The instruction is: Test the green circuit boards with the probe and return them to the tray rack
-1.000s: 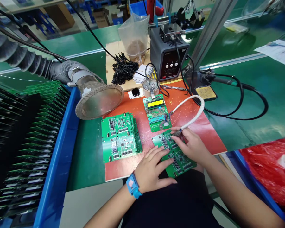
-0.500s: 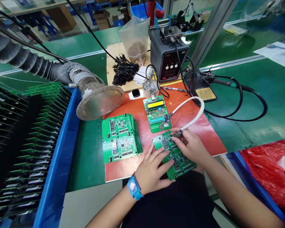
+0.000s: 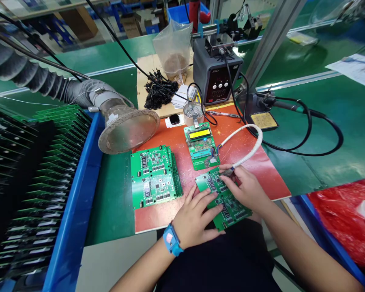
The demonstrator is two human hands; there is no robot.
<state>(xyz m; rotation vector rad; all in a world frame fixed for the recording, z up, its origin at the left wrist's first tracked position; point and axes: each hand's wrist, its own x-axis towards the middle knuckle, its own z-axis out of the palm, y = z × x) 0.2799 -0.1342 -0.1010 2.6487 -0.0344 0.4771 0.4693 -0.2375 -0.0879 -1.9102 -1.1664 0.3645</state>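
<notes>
A green circuit board panel (image 3: 231, 205) lies tilted at the table's front edge. My left hand (image 3: 197, 219), with a blue wrist strap, rests on its left side, fingers spread across it and the thumb at its lower edge. My right hand (image 3: 241, 182) pinches the connector (image 3: 228, 172) of a white sleeved cable (image 3: 252, 151) against the board's upper part; the contact point is partly hidden. The cable runs to a green programmer board (image 3: 201, 146) with a lit yellow screen. Left of it sits a stack of green boards (image 3: 153, 176).
A fume extractor nozzle (image 3: 129, 132) hangs at the left over a blue bin (image 3: 69, 202) of upright boards. Behind are a soldering station (image 3: 217, 73), a bundle of black wires (image 3: 158, 91) and a plastic bag (image 3: 174, 50). An iron holder (image 3: 263, 109) stands right; red plastic (image 3: 346, 215) lies lower right.
</notes>
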